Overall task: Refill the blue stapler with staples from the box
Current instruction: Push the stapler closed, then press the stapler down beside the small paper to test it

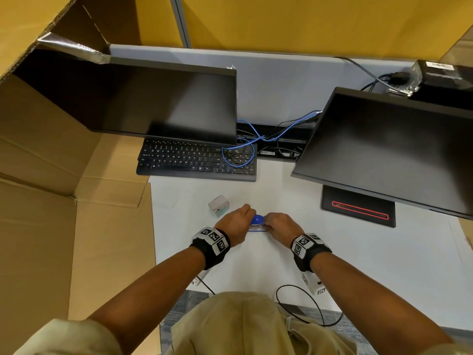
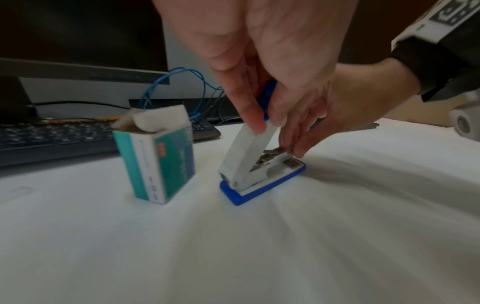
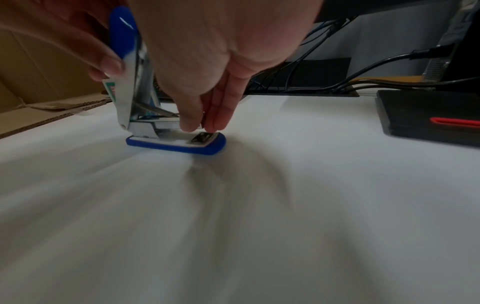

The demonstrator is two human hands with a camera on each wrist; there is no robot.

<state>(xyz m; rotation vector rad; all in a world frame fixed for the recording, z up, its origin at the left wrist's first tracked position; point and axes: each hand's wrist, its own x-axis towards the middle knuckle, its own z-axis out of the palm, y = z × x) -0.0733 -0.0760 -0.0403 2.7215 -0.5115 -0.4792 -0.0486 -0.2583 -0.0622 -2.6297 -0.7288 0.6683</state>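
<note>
Pinched between the thumb and fingers of the left hand, the hinged top of the blue stapler is held swung up at a steep angle, while the stapler's blue base sits flat on the white desk. The right hand comes down at the front end of the open stapler, its fingertips close together at the metal staple channel; something thin and metallic seems to be between them, but blur makes it impossible to tell whether they hold staples or only touch the channel. In the head view both hands meet over the stapler near the middle of the desk, in front of the person. The staple box, teal and white, stands upright just beside the stapler on its left, apart from it, with its top flap open. Farther back lie a black keyboard and a looped blue cable, with two dark monitors above. Brown cardboard covers the left side of the desk.
</note>
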